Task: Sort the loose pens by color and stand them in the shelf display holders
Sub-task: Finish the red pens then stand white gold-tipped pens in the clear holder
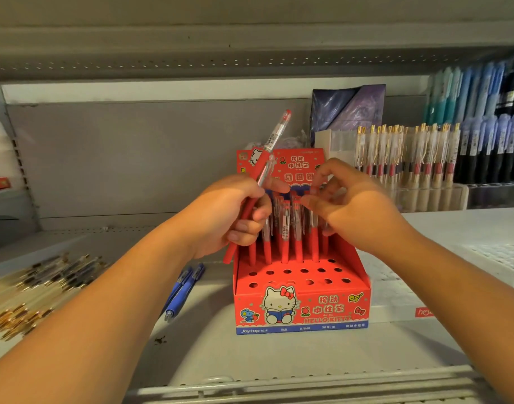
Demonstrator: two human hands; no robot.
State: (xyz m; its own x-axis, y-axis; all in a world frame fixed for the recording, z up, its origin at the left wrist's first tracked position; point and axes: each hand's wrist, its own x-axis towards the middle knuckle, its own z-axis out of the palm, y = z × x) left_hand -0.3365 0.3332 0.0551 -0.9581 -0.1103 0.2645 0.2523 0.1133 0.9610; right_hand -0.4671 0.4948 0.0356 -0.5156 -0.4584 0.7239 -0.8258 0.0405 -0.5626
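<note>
Looking down past the metal front rail (pixel 279 389), I see the pale, smooth shelf (pixel 250 354) with a red cardboard display box (pixel 302 304) standing on it. The box has a printed cartoon cat on its front and stepped tiers punched with round holes. The front tiers' holes are open. Red pens (pixel 285 243) with matte red lower barrels and clear upper barrels stand upright in the back rows.

Left of the box, two blue pens (pixel 181 290) lie flat on the shelf. Farther left sprawls a loose heap of pens with gold clips (pixel 37 287).

My left hand (pixel 235 217) is curled tight around a small bundle of red pens (pixel 272 144), held tilted, their clear ends pointing up and right above the box. My right hand (pixel 355 205) hangs over the standing pens' tops with its fingers and thumb curled toward one. Blur stops me from telling whether it is pinching it. Both hands cover part of the back row.

Behind, clear holders carry cream gold-clipped pens (pixel 410 153). Blue and dark pens (pixel 477 91) stand beyond them, and a glossy purple packet (pixel 349 109) leans on the grey back panel.
</note>
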